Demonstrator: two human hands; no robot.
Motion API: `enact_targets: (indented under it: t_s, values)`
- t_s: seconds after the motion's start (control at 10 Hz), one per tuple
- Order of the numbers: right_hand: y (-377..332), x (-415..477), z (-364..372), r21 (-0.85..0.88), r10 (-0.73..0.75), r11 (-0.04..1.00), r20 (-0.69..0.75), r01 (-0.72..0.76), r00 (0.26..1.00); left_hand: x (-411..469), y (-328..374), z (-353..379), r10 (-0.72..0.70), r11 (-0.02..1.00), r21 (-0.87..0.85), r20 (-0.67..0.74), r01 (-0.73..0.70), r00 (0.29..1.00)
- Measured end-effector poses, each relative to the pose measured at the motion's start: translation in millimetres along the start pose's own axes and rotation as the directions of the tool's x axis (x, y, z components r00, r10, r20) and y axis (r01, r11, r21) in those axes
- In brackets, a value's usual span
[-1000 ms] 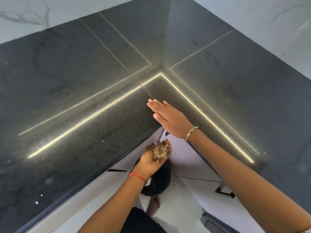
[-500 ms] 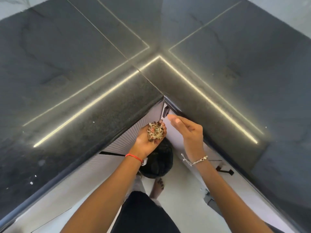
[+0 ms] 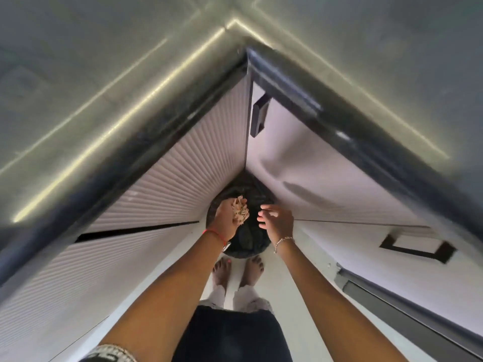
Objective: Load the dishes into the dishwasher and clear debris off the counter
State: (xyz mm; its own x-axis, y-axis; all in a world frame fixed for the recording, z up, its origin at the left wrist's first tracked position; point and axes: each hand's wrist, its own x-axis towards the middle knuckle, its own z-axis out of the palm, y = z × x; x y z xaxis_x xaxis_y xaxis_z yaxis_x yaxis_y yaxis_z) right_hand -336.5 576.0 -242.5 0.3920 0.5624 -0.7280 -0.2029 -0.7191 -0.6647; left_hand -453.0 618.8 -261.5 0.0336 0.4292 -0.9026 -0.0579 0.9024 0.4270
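Head view, looking steeply down into the inner corner of the kitchen. Frame was motion-blurred, so fine detail was poor. My left hand (image 3: 229, 218) was cupped palm-up, fingers curled round a pale, flaky clump of debris (image 3: 240, 211), which lay in the palm and fingers directly above the bin (image 3: 247, 240). My right hand (image 3: 277, 218) hung just beside it, not touching, fingers loosely bent and holding nothing. The two hands were close but apart, both over the bin's mouth. The bin was round, lined with a dark bag, and stood on the floor (image 3: 300, 296) tucked into the corner where the two cabinet runs met. The ribbed cabinet front (image 3: 183, 165) ran along my left; the smooth cabinet front (image 3: 313, 178) ran along my right, with a dark handle (image 3: 258, 116) near its top by the corner. The dark counter (image 3: 104, 74) sat above both, with bright light strips reflected in its surface; whether any crumbs lay on it I could not tell through the blur. A red thread (image 3: 214, 235) circled my left wrist and a bracelet (image 3: 283, 241) my right. My bare feet (image 3: 221, 270) stood just short of the bin.
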Motion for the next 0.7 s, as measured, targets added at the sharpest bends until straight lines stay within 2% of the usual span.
enact_targets:
  t_s: [0.1, 0.2, 0.3, 0.4, 0.5, 0.6, 0.7]
  values:
    - [34.7, 45.1, 20.0, 0.014, 0.198, 0.98, 0.112, -0.2, 0.974, 54.3, -24.1, 0.0, -0.084, 0.996, 0.047, 0.135, 0.078, 0.987]
    - [67.6, 90.0, 36.5, -0.134, 0.211, 0.971, 0.093, -0.197, 0.973, 99.7, -37.9, -1.9, -0.068, 0.994, -0.086, -0.001, 0.067, 0.998]
    - [87.4, 118.8, 44.8, -0.341, 0.193, 0.925, 0.046, -0.166, 0.98, 155.5, -60.7, -9.5, -0.049, 0.986, 0.154, -0.147, 0.071, 0.988]
    - [91.7, 126.8, 40.6, -0.497, 0.07, 0.867, 0.028, -0.047, 0.997, 143.3, -56.2, -14.8, 0.19, 0.93, 0.349, -0.196, -0.112, 0.962]
    - [82.2, 120.4, 37.6, -0.465, -0.055, 0.884, -0.035, 0.033, 0.998, 125.4, -45.9, -12.8, 0.277, 0.939, 0.275, -0.249, -0.206, 0.928]
    - [72.0, 112.1, 40.9, -0.489, -0.107, 0.87, -0.074, 0.058, 0.992, 101.8, -27.5, -8.3, 0.362, 0.841, 0.503, -0.249, -0.2, 0.898]
    - [50.7, 87.9, 39.5, -0.558, -0.222, 0.82, -0.111, 0.124, 0.969, 82.1, -15.2, -4.3, 0.485, 0.667, 0.695, -0.129, -0.27, 0.865]
